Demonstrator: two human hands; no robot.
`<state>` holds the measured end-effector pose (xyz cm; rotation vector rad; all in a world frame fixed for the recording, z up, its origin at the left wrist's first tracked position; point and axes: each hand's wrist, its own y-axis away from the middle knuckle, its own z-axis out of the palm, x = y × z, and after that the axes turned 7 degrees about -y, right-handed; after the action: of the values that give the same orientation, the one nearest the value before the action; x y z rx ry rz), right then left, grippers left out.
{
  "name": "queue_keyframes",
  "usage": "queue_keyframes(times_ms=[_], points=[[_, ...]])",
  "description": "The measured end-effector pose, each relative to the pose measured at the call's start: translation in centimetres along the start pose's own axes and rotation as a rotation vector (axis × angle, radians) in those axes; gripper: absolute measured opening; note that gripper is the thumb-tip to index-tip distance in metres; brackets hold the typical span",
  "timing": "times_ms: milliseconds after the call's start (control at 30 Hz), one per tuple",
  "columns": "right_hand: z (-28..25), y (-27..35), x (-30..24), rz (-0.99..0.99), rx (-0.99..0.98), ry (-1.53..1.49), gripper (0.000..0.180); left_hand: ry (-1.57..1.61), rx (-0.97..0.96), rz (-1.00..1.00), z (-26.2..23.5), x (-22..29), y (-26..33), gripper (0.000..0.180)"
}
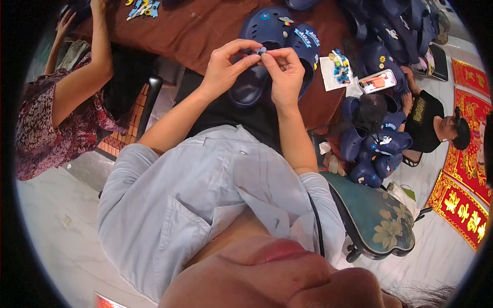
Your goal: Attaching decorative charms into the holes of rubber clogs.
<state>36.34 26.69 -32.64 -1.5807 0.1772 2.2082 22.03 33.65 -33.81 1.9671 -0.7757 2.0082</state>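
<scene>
Where the fingertips meet: a tiny violet-grey piece (263, 50) with a darker underside, too small to make out further, in front of the lower half of the left-hand navy foam clog (262, 28).
Left hand (226, 65): thumb and index finger pinch the piece from its left side, the other fingers curled in.
Right hand (285, 72): thumb and index finger pinch the same piece from its right side, the remaining fingers folded.
Left-hand clog: toe nearest the person, coloured charms on its holed far part; whether a hand touches it, I cannot tell.
Matching navy clog (309, 55): just right of that clog, bearing pale blue lettered charms.
Brown cloth (192, 38): under and around the clog.
White paper sheet (327, 84): right of the clog, with a pile of small multicoloured charms (339, 65) on it.
White-edged phone (377, 81): farther right of the clog, its screen lit.
Co-worker in a patterned top (49, 123): well left of the clog.
</scene>
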Motion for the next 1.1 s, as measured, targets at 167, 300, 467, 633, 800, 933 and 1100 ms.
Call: queue_keyframes(times_ms=[167, 300, 467, 633, 800, 933, 1100], points=[[0.9, 0.1, 1.4, 0.006, -0.027, 0.194, 0.012, 0.155, 0.123, -0.022, -0.6, -1.1, 0.4, 0.017], [0.6, -1.1, 0.6, -0.624, -0.114, 0.877, 0.019, 0.278, 0.215, -0.257, -1.5, -1.8, -0.2, 0.016], [-1.6, -2.0, 1.2, -0.727, 0.046, 1.147, 0.029, 0.332, 0.25, -0.192, -2.6, -4.6, -2.9, 0.016], [-2.5, -2.0, 2.8, -0.622, 0.038, 1.31, 0.041, 0.007, 0.283, -0.182, -1.8, -5.3, -5.3, 0.017], [-2.7, -2.1, 3.2, -0.6, 0.038, 1.316, 0.043, -0.181, 0.286, -0.176, -0.9, -5.9, -5.5, 0.018], [-2.7, -2.2, 3.2, -0.613, 0.045, 1.32, 0.043, -0.281, 0.311, 0.075, -0.3, -6.9, -5.9, 0.016], [-2.7, -2.3, 3.3, -0.607, 0.048, 1.319, 0.043, -0.412, 0.272, 0.188, 0.1, -6.9, -5.7, 0.015]])
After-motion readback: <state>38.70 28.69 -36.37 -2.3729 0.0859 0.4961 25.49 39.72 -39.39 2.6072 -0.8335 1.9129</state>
